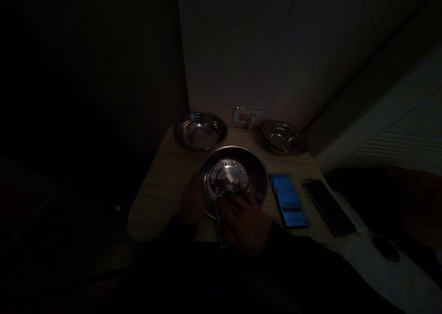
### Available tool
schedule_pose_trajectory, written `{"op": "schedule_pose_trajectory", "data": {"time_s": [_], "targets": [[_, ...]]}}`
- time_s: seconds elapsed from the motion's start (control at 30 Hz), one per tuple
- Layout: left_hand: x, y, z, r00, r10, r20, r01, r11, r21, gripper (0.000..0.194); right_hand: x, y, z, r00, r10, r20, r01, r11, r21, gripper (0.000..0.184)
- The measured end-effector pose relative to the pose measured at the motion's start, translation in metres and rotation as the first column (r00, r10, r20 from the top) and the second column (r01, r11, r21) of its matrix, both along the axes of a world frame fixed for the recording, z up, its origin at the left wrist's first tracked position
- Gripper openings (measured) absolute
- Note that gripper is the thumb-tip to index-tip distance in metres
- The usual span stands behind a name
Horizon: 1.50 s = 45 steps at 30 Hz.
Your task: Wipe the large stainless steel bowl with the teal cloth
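A large stainless steel bowl (257,176) stands on the small wooden table in dim light. My left hand (193,201) is closed at its left rim, with the fingertips hard to make out in the dark. Over the near rim lies my right hand (246,223), its fingers bent and pressing a thin cloth (221,233) against the inside of the bowl. Part of that cloth hangs down outside the rim, and the rest is hidden beneath my palm.
Behind, a shallow steel basin (200,132) sits left and stacked steel bowls (285,139) right. A wall socket (247,117) is between them. Rightward lie a lit phone (289,201), a dark phone (333,208) and a small black object (386,248) on pale fabric.
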<state>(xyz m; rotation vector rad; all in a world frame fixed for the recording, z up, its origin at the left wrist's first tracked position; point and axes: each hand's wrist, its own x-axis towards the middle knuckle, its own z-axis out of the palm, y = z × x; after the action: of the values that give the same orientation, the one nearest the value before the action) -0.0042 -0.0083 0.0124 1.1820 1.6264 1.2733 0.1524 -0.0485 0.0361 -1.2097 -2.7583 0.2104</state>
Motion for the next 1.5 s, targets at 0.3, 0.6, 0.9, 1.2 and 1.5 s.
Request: {"op": "schedule_pose_trajectory", "data": {"time_s": [0.3, 0.6, 0.9, 1.2, 1.5], "targets": [[-0.002, 0.000, 0.001, 0.999, 0.024, -0.031, -0.025, 1.000, -0.013, 0.039, 0.007, 0.003, 0.001, 1.000, 0.012, -0.006, -0.012, 1.000, -0.010, 0.039], [-0.001, 0.000, 0.000, 1.000, 0.014, -0.027, -0.013, 0.999, 0.050, 0.038, -0.017, -0.001, -0.007, 0.995, -0.052, -0.088, 0.053, 0.999, 0.010, 0.044], [0.001, 0.000, 0.005, 0.999, 0.035, 0.030, -0.035, 0.999, 0.006, 0.039, 0.014, -0.005, 0.002, 1.000, 0.008, 0.027, -0.008, 1.000, 0.018, 0.038], [-0.003, 0.000, 0.000, 1.000, -0.006, -0.013, 0.005, 0.999, -0.054, 0.044, -0.025, -0.002, -0.011, 0.993, -0.076, -0.095, 0.078, 0.997, 0.020, 0.050], [0.000, 0.001, 0.002, 0.999, 0.031, -0.023, -0.032, 0.999, -0.029, 0.041, 0.004, -0.004, -0.008, 0.999, -0.055, 0.004, 0.054, 0.997, 0.061, 0.044]]}}
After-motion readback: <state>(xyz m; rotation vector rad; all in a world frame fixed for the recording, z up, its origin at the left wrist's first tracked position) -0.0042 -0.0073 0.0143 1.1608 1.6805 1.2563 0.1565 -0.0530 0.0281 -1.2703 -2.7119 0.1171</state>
